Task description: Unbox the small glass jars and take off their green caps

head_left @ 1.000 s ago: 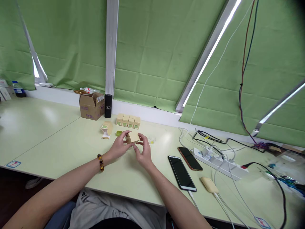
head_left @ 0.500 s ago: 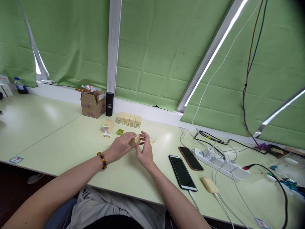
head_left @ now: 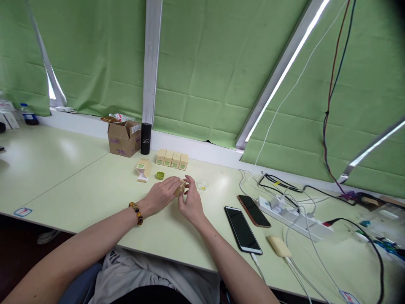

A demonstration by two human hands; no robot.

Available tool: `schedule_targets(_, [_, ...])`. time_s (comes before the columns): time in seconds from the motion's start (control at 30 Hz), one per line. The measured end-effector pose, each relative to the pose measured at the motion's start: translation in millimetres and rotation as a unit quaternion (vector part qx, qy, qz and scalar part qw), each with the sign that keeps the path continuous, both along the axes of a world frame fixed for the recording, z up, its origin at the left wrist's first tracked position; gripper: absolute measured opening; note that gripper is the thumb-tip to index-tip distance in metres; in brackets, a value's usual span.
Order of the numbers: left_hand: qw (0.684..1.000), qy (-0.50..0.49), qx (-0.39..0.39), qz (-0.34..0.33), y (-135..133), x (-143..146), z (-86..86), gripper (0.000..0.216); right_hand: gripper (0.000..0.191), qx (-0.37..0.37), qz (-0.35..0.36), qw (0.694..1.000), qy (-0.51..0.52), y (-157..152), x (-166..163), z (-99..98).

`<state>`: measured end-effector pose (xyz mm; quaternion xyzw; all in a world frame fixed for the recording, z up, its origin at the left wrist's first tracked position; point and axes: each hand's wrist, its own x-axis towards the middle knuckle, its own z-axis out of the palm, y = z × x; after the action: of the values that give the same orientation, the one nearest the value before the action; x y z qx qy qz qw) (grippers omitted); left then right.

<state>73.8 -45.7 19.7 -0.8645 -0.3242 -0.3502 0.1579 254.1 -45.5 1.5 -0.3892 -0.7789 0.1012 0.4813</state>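
Observation:
Between my two hands is a small tan cardboard box (head_left: 180, 188), mostly covered by fingers. My left hand (head_left: 162, 194) is closed over its left side, a beaded bracelet (head_left: 136, 213) on that wrist. From the right, my right hand (head_left: 191, 203) grips the box with thumb and fingers. Just beyond my left hand sits a small green tray (head_left: 160, 175). An open tan box (head_left: 143, 169) lies to its left with its flap out. Behind stands a row of several closed tan boxes (head_left: 171, 160). A small clear container (head_left: 203, 185) with something yellow is right of my hands.
A larger cardboard carton (head_left: 124, 138) and a black tumbler (head_left: 146, 138) stand at the back left. To the right lie a white-framed phone (head_left: 243, 230), another phone (head_left: 254, 210), a cream case (head_left: 279, 246) on a cable, and a power strip (head_left: 294, 218) among tangled cables.
The small box has turned in my hands and less of its face shows. My right fingers have closed in nearer to it. Other things on the table have stayed put.

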Motion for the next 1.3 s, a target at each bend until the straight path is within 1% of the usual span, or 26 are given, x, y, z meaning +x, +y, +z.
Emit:
schedule_targets(0.1, [1.000, 0.014, 0.017, 0.007, -0.7, 0.8, 1.0, 0.043, 0.076, 0.000, 0.001, 1.000, 0.000, 1.4, -1.5, -2.1])
schedule_targets(0.2, [1.000, 0.016, 0.016, 0.011, -0.8, 1.6, 0.9, 0.042, 0.075, -0.007, -0.004, 1.000, 0.009, 3.0, -2.6, -2.6])
schedule_targets(0.3, [1.000, 0.007, -0.002, 0.016, -0.4, 0.8, -0.8, 0.043, 0.072, -0.016, -0.005, 1.000, 0.024, 5.0, -1.0, -1.6])
schedule_targets(0.5, [0.998, -0.036, -0.048, 0.017, 2.3, -3.6, -8.9, 0.052, 0.062, -0.025, -0.004, 0.997, 0.074, 6.5, 6.5, 5.2])
schedule_targets(0.7, [0.999, -0.023, -0.044, 0.015, 0.5, -1.3, -5.0, 0.042, 0.061, -0.005, 0.007, 1.000, 0.020, 0.1, 3.4, 7.1])
schedule_targets(0.83, [0.999, -0.010, -0.032, 0.013, -1.6, -0.7, -0.9, 0.033, 0.063, -0.023, 0.011, 1.000, 0.003, -1.8, 2.5, 7.4])
schedule_targets(1.0, [1.000, 0.000, -0.017, -0.006, -4.1, 0.1, 2.0, 0.028, 0.069, -0.045, 0.023, 0.999, -0.011, -1.5, 2.0, 8.4])
schedule_targets(1.17, [1.000, 0.010, -0.023, 0.001, -4.3, 2.5, 1.6, 0.029, 0.073, -0.049, 0.015, 0.999, -0.007, 0.0, 0.0, 6.9])
schedule_targets(1.3, [0.999, -0.005, -0.036, 0.009, -1.4, 1.2, -2.6, 0.036, 0.070, -0.043, 0.004, 0.999, 0.003, 2.2, 2.4, 6.4])
